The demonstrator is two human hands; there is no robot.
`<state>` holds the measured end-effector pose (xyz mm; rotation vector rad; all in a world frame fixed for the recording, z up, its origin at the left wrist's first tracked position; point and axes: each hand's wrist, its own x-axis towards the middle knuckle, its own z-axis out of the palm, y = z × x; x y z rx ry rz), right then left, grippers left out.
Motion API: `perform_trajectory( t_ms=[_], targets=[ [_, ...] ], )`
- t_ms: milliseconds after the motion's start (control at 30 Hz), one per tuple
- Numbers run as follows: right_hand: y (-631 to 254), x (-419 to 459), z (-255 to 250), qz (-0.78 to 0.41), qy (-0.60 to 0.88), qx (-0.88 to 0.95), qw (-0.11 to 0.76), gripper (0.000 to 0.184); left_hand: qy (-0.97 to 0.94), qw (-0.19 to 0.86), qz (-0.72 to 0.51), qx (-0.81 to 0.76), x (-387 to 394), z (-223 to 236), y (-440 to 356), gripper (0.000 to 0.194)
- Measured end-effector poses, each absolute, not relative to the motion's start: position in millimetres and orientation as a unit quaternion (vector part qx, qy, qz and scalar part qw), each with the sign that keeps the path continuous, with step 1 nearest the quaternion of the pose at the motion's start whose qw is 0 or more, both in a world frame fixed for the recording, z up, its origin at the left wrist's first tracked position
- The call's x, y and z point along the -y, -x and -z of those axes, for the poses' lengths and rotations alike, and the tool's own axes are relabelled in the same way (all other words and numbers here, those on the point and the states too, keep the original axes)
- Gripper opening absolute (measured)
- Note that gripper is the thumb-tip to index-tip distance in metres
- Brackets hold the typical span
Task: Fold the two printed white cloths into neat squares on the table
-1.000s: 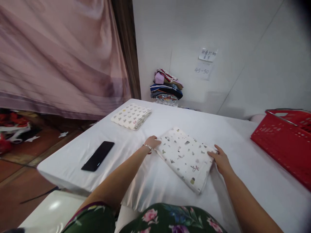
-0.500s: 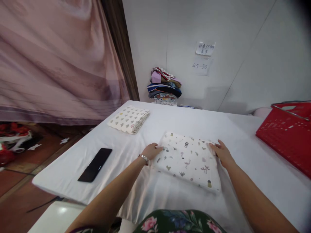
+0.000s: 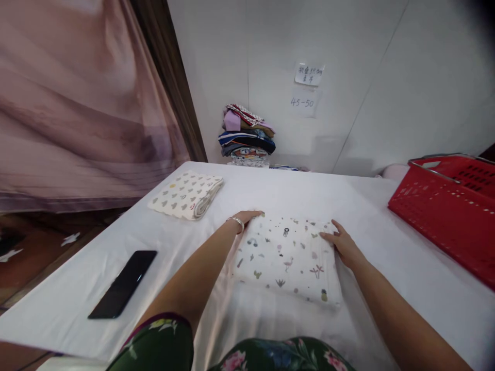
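A folded white cloth (image 3: 286, 256) with small printed animals and plants lies flat on the white-covered table (image 3: 301, 198) straight ahead of me. My left hand (image 3: 246, 217), with a bracelet at the wrist, rests on the cloth's far left corner, fingers stretched out flat. My right hand (image 3: 342, 244) lies on the cloth's right edge, fingers extended and pressing down. Neither hand lifts the cloth.
A second folded cloth (image 3: 186, 194) with a heart pattern lies at the table's far left. A black phone (image 3: 124, 284) lies near the left edge. A red basket (image 3: 448, 206) stands at the right. A pile of folded clothes (image 3: 247, 136) sits against the back wall.
The printed cloth has been turned from a slanted position to lie square in front of me. My left hand moved to its far left corner and my right hand to its right edge.
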<state>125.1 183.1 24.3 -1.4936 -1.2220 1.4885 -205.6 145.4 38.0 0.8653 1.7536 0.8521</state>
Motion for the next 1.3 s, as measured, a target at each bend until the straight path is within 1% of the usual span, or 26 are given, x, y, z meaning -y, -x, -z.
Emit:
perform_trajectory(
  t_ms=[67, 167, 233, 333, 433, 567, 667, 767, 833, 867, 933, 1000, 1067, 1167, 1233, 1300],
  targets=[
    [-125, -182, -25, -0.599, 0.549, 0.445, 0.375, 0.103, -0.350, 0.531, -0.346, -0.690, -143, -43, 207, 0.039],
    [-126, -180, -29, -0.643, 0.506, 0.420, 0.393, 0.106, -0.351, 0.565, -0.356, -0.657, -137, -56, 207, 0.046],
    [-127, -178, -36, -0.659, 0.485, 0.417, 0.396, 0.106, -0.358, 0.587, -0.387, -0.614, -131, -69, 207, 0.048],
    [-128, -171, -52, -0.643, 0.458, 0.445, 0.424, 0.104, -0.366, 0.586, -0.453, -0.564, -117, -90, 207, 0.044],
    [-132, -162, -72, -0.616, 0.416, 0.486, 0.460, 0.101, -0.383, 0.527, -0.500, -0.571, -98, -113, 209, 0.043],
    [-135, -162, -102, -0.593, 0.368, 0.543, 0.467, 0.097, -0.440, 0.456, -0.530, -0.564, -81, -146, 216, 0.054],
    [-129, -178, -131, -0.542, 0.363, 0.593, 0.472, 0.097, -0.492, 0.391, -0.565, -0.535, -83, -173, 219, 0.062],
    [-118, -193, -160, -0.465, 0.347, 0.621, 0.528, 0.097, -0.545, 0.283, -0.586, -0.528, -85, -196, 221, 0.069],
    [-115, -195, -166, -0.409, 0.329, 0.638, 0.564, 0.094, -0.590, 0.178, -0.565, -0.548, -77, -199, 221, 0.069],
    [-116, -193, -162, -0.383, 0.321, 0.653, 0.570, 0.092, -0.616, 0.120, -0.541, -0.559, -70, -194, 221, 0.068],
    [-123, -181, -137, -0.345, 0.312, 0.693, 0.551, 0.085, -0.673, 0.019, -0.477, -0.564, -50, -168, 220, 0.064],
    [-137, -162, -96, -0.334, 0.316, 0.737, 0.495, 0.076, -0.736, -0.034, -0.409, -0.538, -25, -126, 217, 0.060],
    [-154, -137, -50, -0.334, 0.329, 0.773, 0.427, 0.068, -0.784, -0.039, -0.343, -0.516, 3, -79, 210, 0.059],
    [-175, -99, 2, -0.337, 0.360, 0.796, 0.350, 0.063, -0.809, -0.029, -0.277, -0.518, 38, -24, 197, 0.065],
    [-183, -83, 19, -0.329, 0.376, 0.800, 0.333, 0.063, -0.810, -0.026, -0.260, -0.525, 52, -6, 189, 0.067],
    [-187, -75, 23, -0.308, 0.375, 0.814, 0.319, 0.061, -0.811, -0.022, -0.252, -0.528, 59, 0, 185, 0.068]
  ],
)
